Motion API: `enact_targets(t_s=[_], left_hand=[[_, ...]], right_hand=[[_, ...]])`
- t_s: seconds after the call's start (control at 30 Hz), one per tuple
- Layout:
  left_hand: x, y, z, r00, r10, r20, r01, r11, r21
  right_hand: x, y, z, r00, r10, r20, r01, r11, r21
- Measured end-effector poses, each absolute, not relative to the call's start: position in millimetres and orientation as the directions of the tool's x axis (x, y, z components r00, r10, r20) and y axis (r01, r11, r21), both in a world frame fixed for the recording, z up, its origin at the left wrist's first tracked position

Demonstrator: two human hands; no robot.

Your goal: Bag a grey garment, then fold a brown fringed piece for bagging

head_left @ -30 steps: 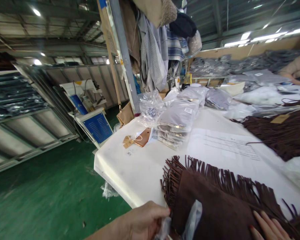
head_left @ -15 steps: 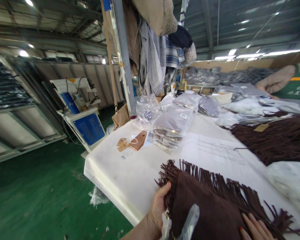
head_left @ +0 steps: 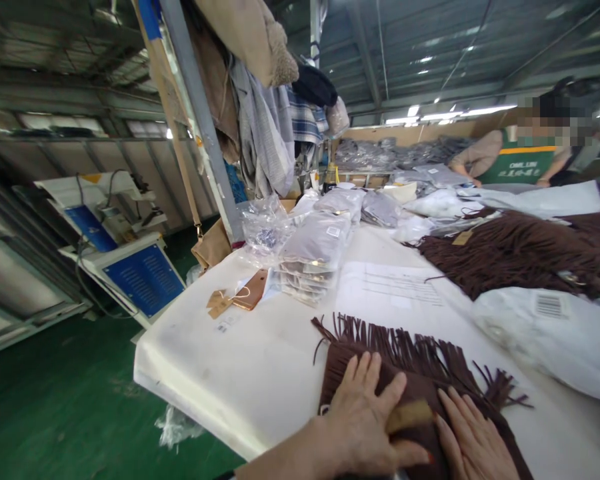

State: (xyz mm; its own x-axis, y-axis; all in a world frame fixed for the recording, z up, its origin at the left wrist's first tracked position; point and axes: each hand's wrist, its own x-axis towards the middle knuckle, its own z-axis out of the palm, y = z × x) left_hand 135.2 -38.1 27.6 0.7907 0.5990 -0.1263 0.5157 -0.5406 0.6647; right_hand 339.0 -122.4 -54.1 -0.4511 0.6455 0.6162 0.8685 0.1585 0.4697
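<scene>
A dark brown fringed bag (head_left: 410, 377) lies on the white table at the near edge, its fringe pointing away from me. Spread over its left part is my left hand (head_left: 363, 417), fingers apart and pressing flat on the fabric. My right hand (head_left: 475, 433) rests flat on the bag's right part, fingers stretched out. Between the two hands a tan paper tag (head_left: 408, 415) shows on the bag. The near end of the bag is cut off by the frame.
Bagged grey items (head_left: 313, 247) are stacked mid-table beside a brown phone-like case (head_left: 251, 289) and tags (head_left: 219, 303). More brown fringed pieces (head_left: 520, 250) and a white plastic-wrapped package (head_left: 545, 333) lie right. A printed sheet (head_left: 390, 283) lies behind the bag. A person (head_left: 523, 157) stands across the table.
My left hand has let go of the bag's left edge and now lies spread on top. A tan tag now shows on the bag. The view has turned right, bringing the co-worker into sight.
</scene>
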Motion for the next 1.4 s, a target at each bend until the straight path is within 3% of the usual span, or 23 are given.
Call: enact_targets(t_s=[0.17,0.37,0.5,0.63,0.73,0.8,0.87,0.93,0.97,1.03,1.1,1.2,1.27,1.4], left_hand=[[150,-48,35,0.858,0.501,-0.108,0.472,-0.691,0.548],[161,-61,19,0.939,0.338,0.066,0.329,-0.937,0.114],[165,-67,2,0.932,0.272,0.24,0.31,-0.941,-0.138],[171,-72,-9,0.887,0.215,0.409,0.352,-0.888,-0.297],[174,-80,-12,0.805,0.055,0.591,0.31,-0.888,-0.339],[167,-85,-10,0.72,-0.038,0.693,0.237,-0.925,-0.296],[145,-87,-5,0.648,0.024,0.762,0.157,-0.982,-0.103],[112,-82,4,0.586,0.287,0.757,0.114,-0.955,0.274],[93,-77,9,0.578,0.472,0.666,0.101,-0.851,0.516],[58,-60,19,0.432,0.695,0.575,0.185,-0.692,0.698],[37,-39,21,0.139,0.928,0.346,0.213,-0.369,0.904],[33,-13,10,-0.024,0.999,-0.027,0.167,0.031,0.986],[41,-4,-1,0.056,0.997,-0.047,0.237,0.033,0.971],[48,-2,-7,0.1,0.993,0.055,0.386,-0.09,0.918]], right_hand=[[336,-120,-55,-0.387,0.646,0.658,0.905,0.127,0.407],[336,-124,-69,-0.241,0.713,0.659,0.952,0.042,0.303],[335,-122,-84,-0.079,0.723,0.686,0.984,-0.053,0.17],[336,-121,-88,-0.096,0.71,0.697,0.984,-0.037,0.173],[338,-124,-84,-0.163,0.704,0.691,0.979,0.028,0.203],[339,-126,-79,-0.238,0.689,0.685,0.966,0.091,0.244],[339,-128,-73,-0.292,0.675,0.678,0.951,0.13,0.28],[336,-129,-66,-0.31,0.67,0.675,0.945,0.136,0.299],[335,-129,-63,-0.311,0.674,0.67,0.944,0.135,0.302],[332,-128,-59,-0.31,0.679,0.666,0.943,0.132,0.305],[331,-127,-58,-0.312,0.683,0.66,0.942,0.133,0.308],[331,-128,-61,-0.306,0.684,0.663,0.945,0.133,0.299],[332,-129,-65,-0.285,0.706,0.649,0.953,0.138,0.269],[334,-131,-72,-0.232,0.748,0.622,0.97,0.133,0.202]])
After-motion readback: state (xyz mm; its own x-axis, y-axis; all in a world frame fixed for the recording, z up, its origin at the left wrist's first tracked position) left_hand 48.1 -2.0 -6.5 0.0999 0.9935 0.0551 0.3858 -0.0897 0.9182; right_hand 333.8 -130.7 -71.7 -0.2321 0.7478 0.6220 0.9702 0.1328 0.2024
